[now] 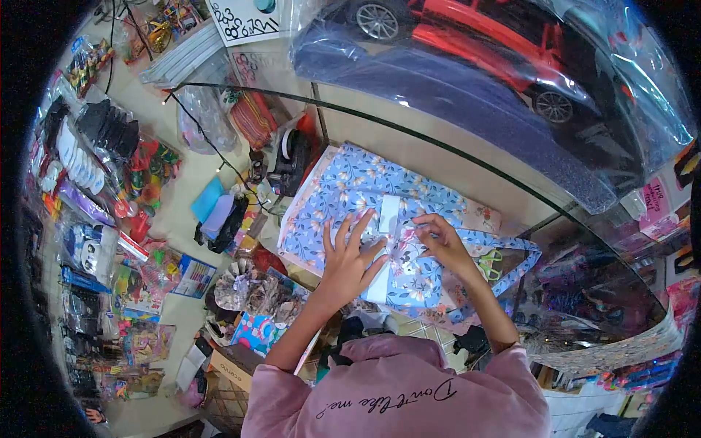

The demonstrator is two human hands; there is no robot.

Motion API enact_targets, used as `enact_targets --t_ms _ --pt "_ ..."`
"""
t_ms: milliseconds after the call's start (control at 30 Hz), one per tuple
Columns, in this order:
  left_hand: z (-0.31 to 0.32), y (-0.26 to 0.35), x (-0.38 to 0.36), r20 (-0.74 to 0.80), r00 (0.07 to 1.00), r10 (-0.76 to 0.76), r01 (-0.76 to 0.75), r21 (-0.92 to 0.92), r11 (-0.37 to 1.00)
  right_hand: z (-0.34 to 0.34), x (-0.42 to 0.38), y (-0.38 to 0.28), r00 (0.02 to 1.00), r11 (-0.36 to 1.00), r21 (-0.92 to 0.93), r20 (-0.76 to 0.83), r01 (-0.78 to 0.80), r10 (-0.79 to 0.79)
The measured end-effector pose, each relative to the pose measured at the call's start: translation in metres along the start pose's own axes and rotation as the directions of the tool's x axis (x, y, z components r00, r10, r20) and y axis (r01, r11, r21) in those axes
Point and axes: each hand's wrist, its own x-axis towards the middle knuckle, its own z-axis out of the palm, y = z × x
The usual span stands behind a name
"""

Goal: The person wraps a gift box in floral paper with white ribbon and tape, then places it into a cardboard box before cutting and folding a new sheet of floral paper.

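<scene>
The blue floral parcel [415, 290] lies under both hands, crossed by a white strip [390, 214] whose long axis runs away from the person; the left hand [350, 264] spreads left of the strip, nearer it; the right hand [445, 252], apart, curls right of it, grip unclear.

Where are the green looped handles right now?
In the head view, right of centre: the green looped handles lie right of the right hand, beside the blue floral strip.
</scene>
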Motion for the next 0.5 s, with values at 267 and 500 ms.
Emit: enact_targets --t_ms 267,500 --pt "0.0052 -0.0045 -0.0011 0.006 1.0 0.002 -0.002 -0.022 1.0 -0.0025 0.0011 0.0013 1.0 1.0 -0.01 0.022 0.02 -0.019" --pt "0.0021 -0.0045 0.0008 -0.005 1.0 0.01 -0.01 -0.035 0.999 -0.0062 -0.0009 0.0028 1.0 1.0 0.005 0.022 0.008 -0.008"
